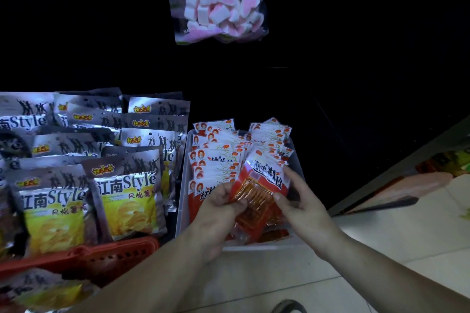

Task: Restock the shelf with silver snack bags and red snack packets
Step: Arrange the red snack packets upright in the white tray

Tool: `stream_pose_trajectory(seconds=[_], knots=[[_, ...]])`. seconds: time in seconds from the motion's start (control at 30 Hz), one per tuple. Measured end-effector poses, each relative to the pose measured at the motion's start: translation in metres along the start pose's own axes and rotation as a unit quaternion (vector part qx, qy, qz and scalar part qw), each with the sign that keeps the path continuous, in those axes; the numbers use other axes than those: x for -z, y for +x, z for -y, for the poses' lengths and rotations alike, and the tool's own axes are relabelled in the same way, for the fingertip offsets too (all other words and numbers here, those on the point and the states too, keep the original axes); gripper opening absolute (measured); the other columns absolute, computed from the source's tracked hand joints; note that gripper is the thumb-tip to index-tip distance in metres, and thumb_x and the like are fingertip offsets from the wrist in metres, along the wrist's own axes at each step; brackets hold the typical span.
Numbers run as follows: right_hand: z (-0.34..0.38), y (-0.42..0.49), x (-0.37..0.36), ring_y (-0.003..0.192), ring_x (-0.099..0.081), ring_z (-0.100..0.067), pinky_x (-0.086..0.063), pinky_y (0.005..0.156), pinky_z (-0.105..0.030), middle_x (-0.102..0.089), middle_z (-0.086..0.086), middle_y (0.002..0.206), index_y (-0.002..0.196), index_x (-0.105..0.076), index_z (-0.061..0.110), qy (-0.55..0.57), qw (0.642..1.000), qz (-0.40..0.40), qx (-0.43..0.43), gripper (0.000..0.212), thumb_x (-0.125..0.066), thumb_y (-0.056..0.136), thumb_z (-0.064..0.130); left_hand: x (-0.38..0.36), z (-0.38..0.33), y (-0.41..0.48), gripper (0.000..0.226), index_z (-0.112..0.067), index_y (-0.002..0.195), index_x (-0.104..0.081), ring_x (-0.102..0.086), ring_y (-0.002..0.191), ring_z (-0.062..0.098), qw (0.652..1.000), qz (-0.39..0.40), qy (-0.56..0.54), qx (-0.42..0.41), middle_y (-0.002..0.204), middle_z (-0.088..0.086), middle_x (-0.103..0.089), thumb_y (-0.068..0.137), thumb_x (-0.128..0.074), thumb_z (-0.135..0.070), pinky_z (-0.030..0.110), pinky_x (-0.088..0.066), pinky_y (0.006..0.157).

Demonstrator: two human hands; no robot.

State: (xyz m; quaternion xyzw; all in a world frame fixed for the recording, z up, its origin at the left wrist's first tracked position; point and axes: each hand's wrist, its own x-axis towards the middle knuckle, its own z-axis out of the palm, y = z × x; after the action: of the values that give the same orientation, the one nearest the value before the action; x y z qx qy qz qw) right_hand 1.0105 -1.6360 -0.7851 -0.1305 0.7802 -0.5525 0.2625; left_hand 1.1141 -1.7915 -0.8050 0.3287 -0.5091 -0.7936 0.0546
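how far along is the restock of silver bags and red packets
Looks done: rows of silver snack bags on the shelf, and red snack packets filling much of the clear bin. In hand: left hand and right hand grip the held packets over it. Left: the basket bags in the red basket.

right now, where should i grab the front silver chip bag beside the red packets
Pinch the flat sealed top edge of the silver chip bag, coming from above. It stands upright, packed against other bags, so that strip is probably easiest to reach.
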Motion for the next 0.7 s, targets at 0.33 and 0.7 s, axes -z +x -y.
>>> stream_pose_trajectory(seconds=[0.33,0.7], knots=[[0.005,0.002,0.004,0.090,-0.074,-0.007,-0.059,0.081,-0.032,-0.078,0.006,0.089,0.142,-0.047,0.034,-0.010,0.994,-0.102,0.042,0.064,-0.073,0.092,0.003,-0.009,0.005,-0.003,0.024,-0.003,0.103,-0.062,-0.073,0.085,0.025,0.996,0.003,0.068,-0.063,0.098,0.012,-0.077,0.090,-0.061,0.017,0.035,-0.060,0.065],[0.040,0.009,0.007,0.112,-0.070,-0.022,-0.057,0.098,-0.046,-0.070,-0.007,0.119,0.123,-0.066,0.024,0.134,0.988,-0.073,-0.029,0.057,-0.090,0.075,0.044,-0.011,0.026,-0.009,0.033,-0.028,0.107,-0.068,-0.062,0.107,0.000,0.895,0.047,0.322,-0.304,0.111,-0.016,-0.067,0.083,-0.071,-0.005,0.015,-0.046,0.094]])
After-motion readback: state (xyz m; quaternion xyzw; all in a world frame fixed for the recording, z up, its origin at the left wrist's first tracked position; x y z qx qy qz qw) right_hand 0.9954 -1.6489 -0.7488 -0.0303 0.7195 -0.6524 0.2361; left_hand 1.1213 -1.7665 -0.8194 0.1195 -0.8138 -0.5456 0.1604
